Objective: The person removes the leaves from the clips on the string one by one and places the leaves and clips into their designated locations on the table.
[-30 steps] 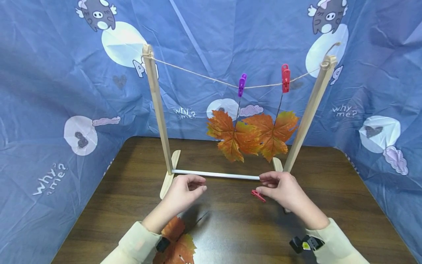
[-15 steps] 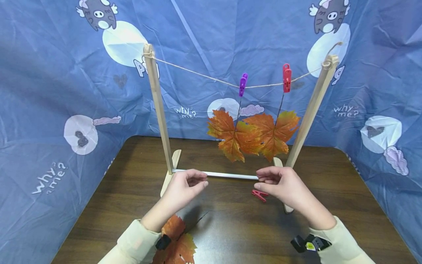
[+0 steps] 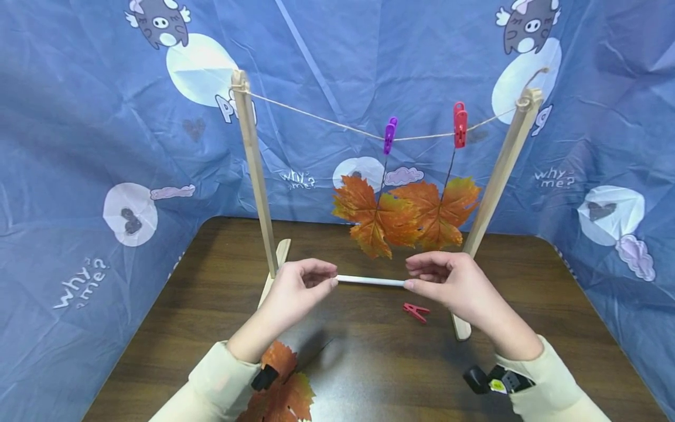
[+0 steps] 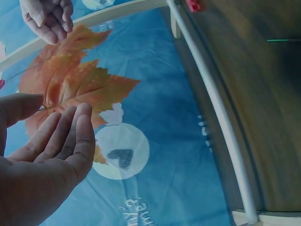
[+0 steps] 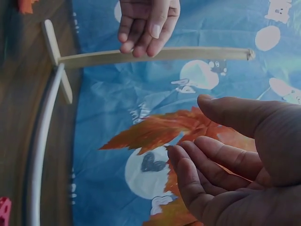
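Observation:
My left hand is held above the table in front of the white rod, its fingers loosely bent with nothing between them. Level with it, my right hand hovers with thumb and fingers apart, also holding nothing. A red clothespin lies on the table just below the right hand. Behind the hands, two orange maple leaves hang by their stems from a twine line. A purple clothespin pins one, another red clothespin the other. More maple leaf lies under my left wrist, partly covered.
Two wooden posts on flat feet carry the twine, and the rod joins them low down. A blue printed cloth hangs behind the brown wooden table. A small dark camera sits at my right wrist.
Both hands have risen a little and moved slightly away from me, with the left drifting right. The red clothespin on the table shows fully now. The hanging leaves stay as they were.

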A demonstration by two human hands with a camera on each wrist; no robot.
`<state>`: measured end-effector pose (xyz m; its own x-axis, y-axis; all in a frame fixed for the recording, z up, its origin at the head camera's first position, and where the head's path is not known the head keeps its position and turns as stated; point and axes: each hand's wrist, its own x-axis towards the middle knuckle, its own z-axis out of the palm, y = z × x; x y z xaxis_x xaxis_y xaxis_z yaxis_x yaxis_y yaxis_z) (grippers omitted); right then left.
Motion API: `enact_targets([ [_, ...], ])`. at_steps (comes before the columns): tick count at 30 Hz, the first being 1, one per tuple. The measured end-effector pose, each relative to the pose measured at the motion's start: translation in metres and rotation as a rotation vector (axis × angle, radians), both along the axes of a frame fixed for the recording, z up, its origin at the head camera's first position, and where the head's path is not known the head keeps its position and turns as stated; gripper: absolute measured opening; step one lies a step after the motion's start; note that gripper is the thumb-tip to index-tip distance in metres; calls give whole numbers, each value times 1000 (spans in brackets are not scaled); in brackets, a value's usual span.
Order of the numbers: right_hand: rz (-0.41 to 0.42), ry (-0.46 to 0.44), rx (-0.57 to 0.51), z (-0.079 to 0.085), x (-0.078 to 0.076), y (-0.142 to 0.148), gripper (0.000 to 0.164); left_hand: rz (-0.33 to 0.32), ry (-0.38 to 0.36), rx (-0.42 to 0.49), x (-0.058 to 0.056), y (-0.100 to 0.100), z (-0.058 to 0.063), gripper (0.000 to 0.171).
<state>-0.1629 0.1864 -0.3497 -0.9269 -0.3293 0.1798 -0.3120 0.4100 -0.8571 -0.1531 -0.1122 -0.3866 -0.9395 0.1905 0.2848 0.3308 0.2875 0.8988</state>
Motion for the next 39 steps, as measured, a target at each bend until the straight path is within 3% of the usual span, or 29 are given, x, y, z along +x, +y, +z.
enact_targets([
  [13, 20, 12, -49, 23, 3, -5, 31, -16, 36, 9, -3, 9, 21, 17],
  [23, -6, 61, 3, 50, 4, -3, 35, -32, 67, 30, -7, 13, 38, 16],
  [32, -22, 146, 25, 77, 1, 1, 35, -13, 113, -11, -12, 13, 50, 16],
  [39, -4, 168, -4, 88, -2, -3, 34, -6, 109, -28, -15, 16, 60, 15],
])
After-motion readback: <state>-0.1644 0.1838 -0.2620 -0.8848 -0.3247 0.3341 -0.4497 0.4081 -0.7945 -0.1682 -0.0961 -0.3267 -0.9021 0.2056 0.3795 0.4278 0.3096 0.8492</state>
